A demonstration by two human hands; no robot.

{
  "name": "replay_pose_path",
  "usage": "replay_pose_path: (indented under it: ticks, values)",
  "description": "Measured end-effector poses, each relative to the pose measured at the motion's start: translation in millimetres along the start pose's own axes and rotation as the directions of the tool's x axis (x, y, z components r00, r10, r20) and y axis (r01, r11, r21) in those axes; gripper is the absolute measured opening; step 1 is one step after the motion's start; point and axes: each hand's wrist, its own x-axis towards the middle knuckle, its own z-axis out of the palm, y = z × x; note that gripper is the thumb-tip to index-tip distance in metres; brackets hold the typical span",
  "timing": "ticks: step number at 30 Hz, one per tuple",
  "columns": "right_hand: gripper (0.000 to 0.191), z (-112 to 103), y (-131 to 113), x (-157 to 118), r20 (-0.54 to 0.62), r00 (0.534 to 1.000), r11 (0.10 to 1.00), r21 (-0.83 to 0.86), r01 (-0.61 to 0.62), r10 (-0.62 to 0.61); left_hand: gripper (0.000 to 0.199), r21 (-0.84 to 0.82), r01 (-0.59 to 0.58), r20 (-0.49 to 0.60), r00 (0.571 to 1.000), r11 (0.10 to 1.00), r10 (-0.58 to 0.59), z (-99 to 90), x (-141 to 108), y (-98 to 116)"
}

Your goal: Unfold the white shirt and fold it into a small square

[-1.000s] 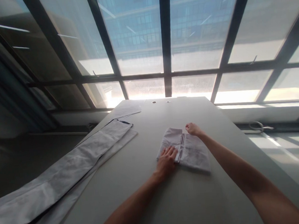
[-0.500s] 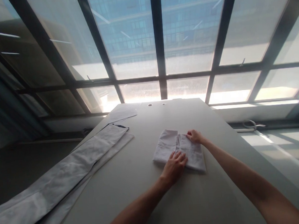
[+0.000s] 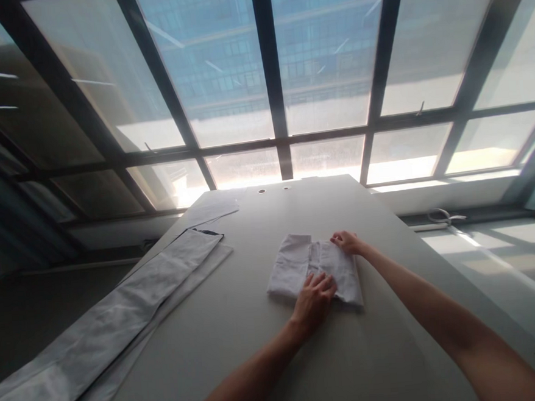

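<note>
A folded white cloth (image 3: 287, 271) lies on the pale table (image 3: 223, 350), with a slit or seam running down its middle from the far edge. My left hand (image 3: 314, 298) rests on the near part of the cloth, fingers apart and lying flat. At the far right corner of the cloth, my right hand (image 3: 346, 242) has its fingers closed on the edge, the thumb and fingertips together.
Long strips of grey-white fabric (image 3: 119, 308) with dark edges lie along the table's left side. Thin white sheets (image 3: 213, 207) are at the far left corner. Two round holes sit near the far edge, before large windows. A pale coiled cable (image 3: 440, 218) lies beyond the right edge.
The whole view has shifted and tilted slightly. The right half of the cloth has moved a little under my hands, and the gap at its middle looks wider.
</note>
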Motion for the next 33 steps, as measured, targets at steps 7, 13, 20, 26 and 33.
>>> replay_pose_path:
  ticks: [7,13,20,26,33]
  values:
    - [0.029,2,13,-18,-0.072,0.997,1.000,-0.007,-0.027,0.026,0.041,0.109,-0.116,0.043,0.993,0.987,0.111,8.0,28,20]
    - [0.025,3,8,-25,-0.139,0.989,0.995,-0.080,-0.053,0.042,0.035,0.078,-0.180,0.009,0.984,0.981,0.179,29.0,43,38]
    - [0.043,22,-34,-39,-0.280,0.960,0.993,-0.113,-0.022,-0.010,0.039,0.014,-0.166,0.008,0.986,0.986,0.166,31.1,33,29]
    - [0.055,50,-56,-47,-0.060,0.992,0.988,-0.110,0.105,-0.112,0.048,-0.031,-0.113,0.012,0.993,0.993,0.114,25.6,26,26]
    - [0.057,46,-46,-29,-0.046,0.999,0.988,-0.152,-0.012,0.005,0.051,-0.013,-0.007,0.085,0.996,1.000,0.008,25.3,-1,22]
